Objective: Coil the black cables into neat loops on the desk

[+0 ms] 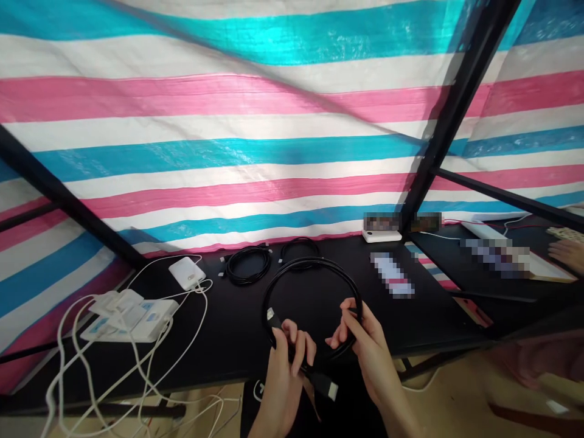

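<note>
My left hand (287, 371) is closed around the lower left of a coiled black HDMI cable (265, 298), held above the table's front edge. One plug (272, 316) points up beside my left thumb. The other plug (327, 387) hangs below that hand, its metal end facing lower right. On the coil's right side, my right hand (368, 340) pinches the cable between thumb and fingers. Two more black cables lie on the table behind the loop: a wound coil (249, 266) at left and a smaller one (301, 246) partly behind the held loop.
A white power strip (157, 319) with tangled white cords and a white power bank (186, 272) lie left on the black table (219, 347). A phone (392, 275) and white box (382, 235) lie right. Another person's hand (566, 252) shows far right. Black frame posts flank the table.
</note>
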`<state>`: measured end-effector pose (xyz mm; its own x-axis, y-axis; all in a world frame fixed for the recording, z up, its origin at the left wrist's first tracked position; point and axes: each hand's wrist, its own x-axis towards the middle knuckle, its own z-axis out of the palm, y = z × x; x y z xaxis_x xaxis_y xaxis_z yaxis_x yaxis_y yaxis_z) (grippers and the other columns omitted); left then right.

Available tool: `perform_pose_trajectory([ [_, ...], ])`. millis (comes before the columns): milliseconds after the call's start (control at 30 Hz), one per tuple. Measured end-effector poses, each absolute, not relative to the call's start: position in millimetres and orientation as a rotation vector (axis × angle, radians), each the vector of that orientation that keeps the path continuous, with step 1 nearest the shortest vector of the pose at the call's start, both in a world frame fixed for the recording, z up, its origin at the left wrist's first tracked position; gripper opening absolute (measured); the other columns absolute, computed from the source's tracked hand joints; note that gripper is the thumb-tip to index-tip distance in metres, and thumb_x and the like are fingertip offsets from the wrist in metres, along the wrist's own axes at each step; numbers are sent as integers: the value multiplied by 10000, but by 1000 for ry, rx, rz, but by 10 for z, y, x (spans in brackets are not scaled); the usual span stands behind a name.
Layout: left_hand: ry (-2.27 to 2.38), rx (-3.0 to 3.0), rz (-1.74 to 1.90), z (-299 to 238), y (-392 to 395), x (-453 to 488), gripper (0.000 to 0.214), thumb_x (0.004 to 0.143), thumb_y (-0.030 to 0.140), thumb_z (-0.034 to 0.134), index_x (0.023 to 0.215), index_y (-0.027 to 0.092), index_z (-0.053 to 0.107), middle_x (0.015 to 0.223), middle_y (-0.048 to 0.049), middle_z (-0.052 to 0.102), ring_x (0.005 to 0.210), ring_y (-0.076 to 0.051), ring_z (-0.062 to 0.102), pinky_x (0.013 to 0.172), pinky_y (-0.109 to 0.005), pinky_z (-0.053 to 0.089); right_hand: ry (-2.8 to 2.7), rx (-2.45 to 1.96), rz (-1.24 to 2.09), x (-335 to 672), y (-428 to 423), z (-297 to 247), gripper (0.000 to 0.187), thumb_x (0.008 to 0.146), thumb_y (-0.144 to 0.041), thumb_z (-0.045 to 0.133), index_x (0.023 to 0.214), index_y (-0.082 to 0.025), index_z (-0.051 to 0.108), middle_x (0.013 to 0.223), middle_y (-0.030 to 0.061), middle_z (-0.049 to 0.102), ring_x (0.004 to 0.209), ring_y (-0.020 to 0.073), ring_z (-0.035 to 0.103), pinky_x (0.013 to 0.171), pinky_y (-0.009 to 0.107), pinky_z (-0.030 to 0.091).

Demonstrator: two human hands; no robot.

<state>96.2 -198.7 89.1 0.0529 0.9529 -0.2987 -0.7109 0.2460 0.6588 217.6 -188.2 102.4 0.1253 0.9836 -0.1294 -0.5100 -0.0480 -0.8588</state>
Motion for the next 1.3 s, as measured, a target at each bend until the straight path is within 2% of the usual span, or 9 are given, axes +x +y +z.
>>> perform_pose_trajectory([
  [100, 864, 352, 1411, 892, -1983, 1001, 521, 685, 694, 562, 869, 208, 517, 438, 90, 337, 460, -93, 361, 530, -225, 372, -556, -889, 1366, 2178, -1885, 1033, 312, 700, -407, 729, 870, -206, 562, 529, -83, 512, 401, 59, 450, 436, 182, 401],
  [233, 896, 380, 1508, 949, -1975, 1024, 489, 703, 663, 581, 817, 193, 512, 480, 74, 393, 454, -86, 374, 470, -222, 346, -469, -881, 1347, 2200, -1873, 1038, 329, 651, -368, 748, 878, -212, 568, 632, -62, 548, 392, 43, 402, 380, 173, 363],
  [333, 937, 436, 1525, 992, -1972, 1003, 469, 744, 616, 586, 960, 202, 540, 476, 77, 406, 448, -89, 394, 447, -209, 339, -529, -930, 1325, 2246, -1865, 1042, 310, 675, -387, 722, 886, -211, 579, 668, -45, 557, 399, 50, 417, 380, 188, 386],
  [400, 962, 429, 1516, 999, -1967, 979, 500, 733, 609, 607, 1005, 192, 547, 456, 89, 379, 412, -69, 345, 411, -181, 286, -617, -994, 1288, 2293, -1861, 1049, 314, 696, -412, 706, 905, -209, 590, 675, -44, 551, 386, 48, 408, 369, 193, 388],
  [500, 1014, 434, 1452, 972, -1952, 941, 586, 671, 638, 645, 996, 156, 571, 416, 111, 325, 367, -37, 258, 386, -153, 215, -763, -1137, 1160, 2369, -1866, 1071, 391, 698, -419, 710, 1015, -216, 605, 687, -44, 549, 369, 40, 370, 333, 182, 347],
  [633, 1057, 536, 1320, 912, -1930, 900, 580, 658, 661, 639, 921, 146, 592, 382, 112, 310, 342, -29, 219, 362, -150, 177, -952, -1275, 960, 2430, -1906, 1136, 490, 656, -348, 755, 1113, -225, 628, 755, -8, 602, 496, 75, 464, 424, 181, 411],
  [800, 1077, 699, 1217, 874, -1933, 883, 507, 673, 636, 644, 619, 165, 467, 382, 85, 353, 354, -24, 253, 371, -158, 198, -1164, -1339, 766, 2463, -1948, 1204, 291, 738, -367, 682, 986, -218, 713, 755, 22, 642, 570, 121, 529, 495, 208, 451],
  [1100, 1105, 975, 1049, 837, -1910, 847, 508, 696, 675, 577, 670, 175, 491, 361, 95, 361, 292, -23, 213, 321, -161, 138, -1487, -1416, 577, 2438, -1941, 1197, 227, 830, -406, 600, 949, -268, 735, 677, -3, 610, 470, 100, 481, 466, 206, 412],
  [1300, 1123, 1004, 1047, 906, -1920, 844, 487, 701, 655, 585, 676, 172, 531, 330, 94, 351, 270, -27, 223, 314, -157, 181, -1505, -1484, 473, 2406, -1927, 1201, 226, 845, -419, 565, 808, -269, 729, 762, 11, 705, 588, 151, 621, 557, 225, 458],
])
